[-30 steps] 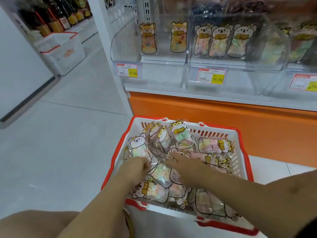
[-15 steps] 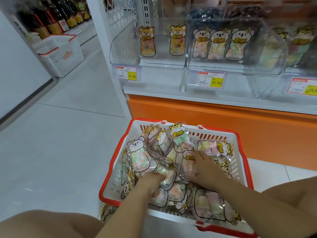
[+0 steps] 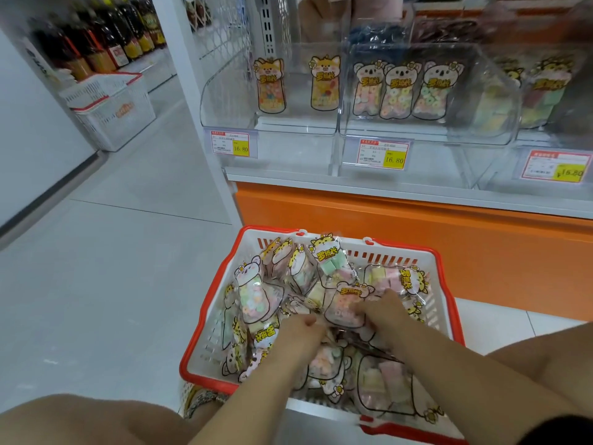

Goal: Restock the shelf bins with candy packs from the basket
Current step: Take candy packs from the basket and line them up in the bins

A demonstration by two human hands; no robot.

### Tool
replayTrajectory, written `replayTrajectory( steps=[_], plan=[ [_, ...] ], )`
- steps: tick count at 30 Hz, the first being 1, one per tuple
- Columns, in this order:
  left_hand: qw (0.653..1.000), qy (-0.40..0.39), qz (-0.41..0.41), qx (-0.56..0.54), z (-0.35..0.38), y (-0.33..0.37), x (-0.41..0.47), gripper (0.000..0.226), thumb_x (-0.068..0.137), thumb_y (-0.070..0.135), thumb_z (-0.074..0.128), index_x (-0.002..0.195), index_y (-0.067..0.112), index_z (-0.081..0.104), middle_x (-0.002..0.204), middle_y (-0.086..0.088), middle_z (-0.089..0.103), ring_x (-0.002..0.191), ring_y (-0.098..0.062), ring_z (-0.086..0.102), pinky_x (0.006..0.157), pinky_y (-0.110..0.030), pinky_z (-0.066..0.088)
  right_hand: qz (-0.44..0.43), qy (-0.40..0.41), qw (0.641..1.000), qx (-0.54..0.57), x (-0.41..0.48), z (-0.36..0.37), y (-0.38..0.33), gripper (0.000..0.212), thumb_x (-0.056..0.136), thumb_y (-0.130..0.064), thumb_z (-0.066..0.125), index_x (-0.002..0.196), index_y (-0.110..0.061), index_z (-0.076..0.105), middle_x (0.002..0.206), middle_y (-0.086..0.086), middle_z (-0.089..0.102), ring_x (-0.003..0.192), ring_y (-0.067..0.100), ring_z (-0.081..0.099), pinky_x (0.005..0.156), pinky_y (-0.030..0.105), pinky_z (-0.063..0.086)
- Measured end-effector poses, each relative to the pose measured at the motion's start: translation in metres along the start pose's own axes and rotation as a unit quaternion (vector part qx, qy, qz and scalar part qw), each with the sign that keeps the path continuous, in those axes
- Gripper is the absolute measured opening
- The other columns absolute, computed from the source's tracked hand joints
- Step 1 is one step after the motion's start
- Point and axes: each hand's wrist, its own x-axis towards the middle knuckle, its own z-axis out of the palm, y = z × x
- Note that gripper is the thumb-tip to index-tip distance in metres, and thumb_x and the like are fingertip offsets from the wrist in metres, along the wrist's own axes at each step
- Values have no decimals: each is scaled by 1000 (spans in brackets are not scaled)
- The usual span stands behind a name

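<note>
The red-rimmed basket (image 3: 210, 293) sits on the floor at the near centre, just in front of the orange shelf base (image 3: 417, 236). It is piled with clear candy packs (image 3: 253, 293) printed with cartoon animals, lying tilted and overlapping.

Both hands are down in the pile. The right hand (image 3: 385, 313) grips the right edge of a pink candy pack (image 3: 343, 305) near the middle of the basket, thumb on its front. The left hand (image 3: 301, 332) is just to the left of it, fingers curled down among the packs; I cannot tell whether it holds one.

On the far shelf, the left bin (image 3: 224, 91) has two fox packs (image 3: 269, 88) upright at its back. The middle bin (image 3: 417, 133) holds three koala packs (image 3: 401, 88) side by side. A right bin (image 3: 500, 101) is blurred, with more packs inside. Price tags (image 3: 382, 154) hang below the bins.

Far left, a white basket (image 3: 109, 110) stands on the floor below dark bottles (image 3: 96, 43).
</note>
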Motion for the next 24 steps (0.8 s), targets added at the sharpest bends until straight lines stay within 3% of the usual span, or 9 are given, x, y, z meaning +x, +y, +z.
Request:
replayTrajectory(
  steps=[4, 6, 8, 10, 12, 16, 19, 21, 24],
  plan=[
    [988, 30, 103, 108, -6, 23, -9, 13, 97, 18, 53, 88, 22, 60, 85, -1, 56, 68, -15, 49, 63, -24, 36, -92, 17, 994, -50, -16, -22, -34, 59, 76, -7, 77, 131, 1, 59, 116, 13, 63, 97, 25, 64, 83, 37, 54],
    [986, 55, 132, 85, -11, 39, -15, 22, 99, 17, 51, 109, 33, 62, 95, 1, 66, 64, -10, 54, 62, -20, 42, -191, 40, 977, -85, -38, -31, -57, 42, 86, -4, 70, 127, -6, 64, 116, 5, 65, 95, 19, 63, 85, 34, 54],
    [980, 87, 172, 56, -19, 57, -22, 31, 100, 16, 53, 127, 23, 67, 101, 9, 69, 63, -1, 54, 56, -8, 42, -271, 9, 960, -70, -64, -36, -75, 37, 91, -11, 67, 127, -15, 65, 112, 0, 66, 86, 16, 64, 76, 33, 56],
    [965, 116, 229, 55, -27, 78, -31, 30, 100, 18, 57, 127, 21, 69, 111, 13, 65, 83, 4, 55, 65, 3, 37, -327, -43, 941, -70, -90, -38, -85, 31, 94, -20, 65, 124, -25, 65, 104, -5, 65, 73, 11, 60, 63, 28, 52],
    [953, 125, 270, 58, -32, 95, -44, 27, 99, 23, 60, 124, 26, 70, 120, 16, 58, 105, 3, 53, 76, 3, 33, -351, -85, 931, -61, -110, -43, -91, 27, 97, -28, 61, 124, -34, 60, 103, -9, 61, 80, 8, 60, 65, 25, 49],
    [932, 109, 345, 18, -43, 116, -70, 27, 97, 22, 64, 120, 31, 71, 118, 17, 57, 108, 17, 50, 84, 2, 33, -352, -197, 915, 14, -146, -56, -109, 33, 97, -37, 58, 129, -36, 51, 112, -15, 61, 100, 0, 60, 75, 21, 45],
    [924, 84, 374, 8, -47, 126, -83, 37, 95, 10, 59, 118, 39, 68, 115, 19, 59, 108, 15, 52, 93, -5, 38, -350, -262, 898, 55, -154, -59, -117, 67, 76, -41, 78, 135, -31, 46, 133, -5, 61, 120, 6, 59, 101, 33, 49],
    [924, 61, 375, -45, -47, 128, -87, 43, 91, 5, 52, 112, 41, 62, 106, 19, 64, 108, 4, 58, 101, -22, 45, -355, -257, 896, 76, -154, -59, -121, 83, 67, -34, 88, 137, -24, 44, 134, -2, 61, 122, 12, 60, 105, 37, 48],
    [913, 66, 391, -95, -48, 130, -86, 48, 93, -10, 44, 114, 32, 52, 108, 11, 65, 112, -2, 62, 101, -36, 50, -371, -198, 904, 79, -149, -60, -126, 70, 74, -15, 85, 134, -21, 48, 128, -4, 64, 117, 11, 63, 99, 34, 52]
  ],
)
